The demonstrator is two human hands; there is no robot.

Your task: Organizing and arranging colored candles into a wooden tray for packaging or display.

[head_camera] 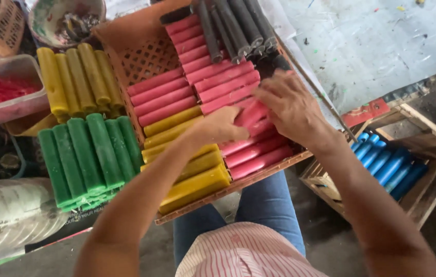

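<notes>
- Left hand [218,127] and right hand [290,105] both closed on pink sticks [251,114] in the orange crate [146,56], fingers pressing them, seemingly to seat them snug in the row
- Crate rests on the lap, tilted; sticks lie side by side, sorted by colour
- Yellow sticks [187,169] in crate: about six
- Green sticks [87,154] outside, left: five
- Dark sticks [236,25] at crate top: about five
- Blue sticks [390,164] in the wooden box [433,149]: count unclear
</notes>
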